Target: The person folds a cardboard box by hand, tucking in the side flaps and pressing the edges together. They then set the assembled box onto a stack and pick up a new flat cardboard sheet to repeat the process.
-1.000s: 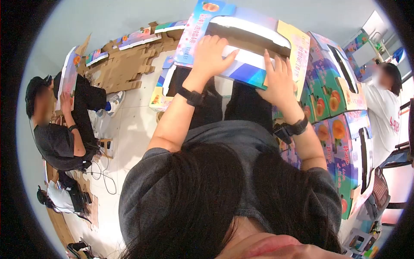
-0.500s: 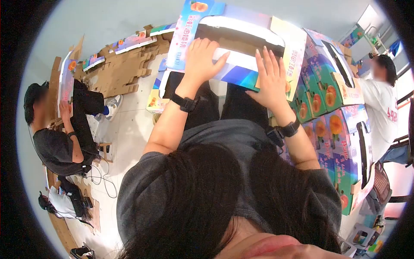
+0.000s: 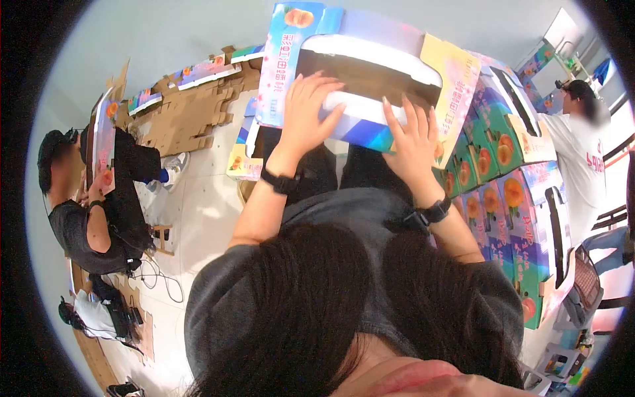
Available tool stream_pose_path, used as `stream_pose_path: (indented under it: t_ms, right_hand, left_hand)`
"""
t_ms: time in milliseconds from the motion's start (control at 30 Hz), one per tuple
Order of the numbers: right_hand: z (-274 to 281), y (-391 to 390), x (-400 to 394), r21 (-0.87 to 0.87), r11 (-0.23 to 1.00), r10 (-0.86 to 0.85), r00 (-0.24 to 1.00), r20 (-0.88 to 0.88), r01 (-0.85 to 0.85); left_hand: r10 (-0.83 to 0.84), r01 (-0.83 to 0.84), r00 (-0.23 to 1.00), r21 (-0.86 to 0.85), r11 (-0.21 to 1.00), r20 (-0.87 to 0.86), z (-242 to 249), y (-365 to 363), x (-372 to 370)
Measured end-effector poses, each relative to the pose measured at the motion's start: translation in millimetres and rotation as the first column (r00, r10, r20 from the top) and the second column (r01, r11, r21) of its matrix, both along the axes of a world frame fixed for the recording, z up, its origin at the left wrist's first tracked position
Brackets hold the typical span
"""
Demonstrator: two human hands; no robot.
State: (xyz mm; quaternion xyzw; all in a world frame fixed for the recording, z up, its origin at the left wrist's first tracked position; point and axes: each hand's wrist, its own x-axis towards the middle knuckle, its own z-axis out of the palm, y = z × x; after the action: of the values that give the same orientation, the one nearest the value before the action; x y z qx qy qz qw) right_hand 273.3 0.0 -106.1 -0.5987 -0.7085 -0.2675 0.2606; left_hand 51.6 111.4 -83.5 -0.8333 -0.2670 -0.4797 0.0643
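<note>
Rests the left hand open, fingers spread, over the near edge of a printed carton! Rests the right hand open too, fingers fanned along that same edge. Has the carton right under both hands, opening at the fingertips! Shows stacked cartons just right of the right hand, brown cardboard well left of the left.

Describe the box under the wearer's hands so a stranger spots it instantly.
Find the stack of fruit-printed boxes at picture right. Beside its top, to the left, is a box with one blue end and one yellow. Unlike the stack, it bears the wearer's left hand and right hand.
</note>
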Motion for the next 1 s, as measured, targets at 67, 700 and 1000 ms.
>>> stream_pose_path:
  t_ms: [67, 700, 1000]
  right_hand:
    - [-7.3, -3.2, 4.1, 0.049, 0.998, -0.028, 1.0, 0.005, 0.028]
    - [236.6, -29.1, 234.6, -0.127, 0.805, -0.586, 0.81, -0.014, 0.58]
    - [201.0, -12.0, 320.7, -0.478, 0.609, -0.73, 0.684, -0.023, 0.633]
  left_hand:
    - [-0.114, 0.136, 0.981, -0.142, 0.98, 0.154, 17.7, -32.5, -9.7]
    - [0.196, -0.039, 0.439, -0.199, 0.979, 0.877, 9.2, -77.6, -200.0]
    - [0.202, 0.041, 0.368, -0.232, 0.972, 0.908, -2.9, -67.5, -203.6]
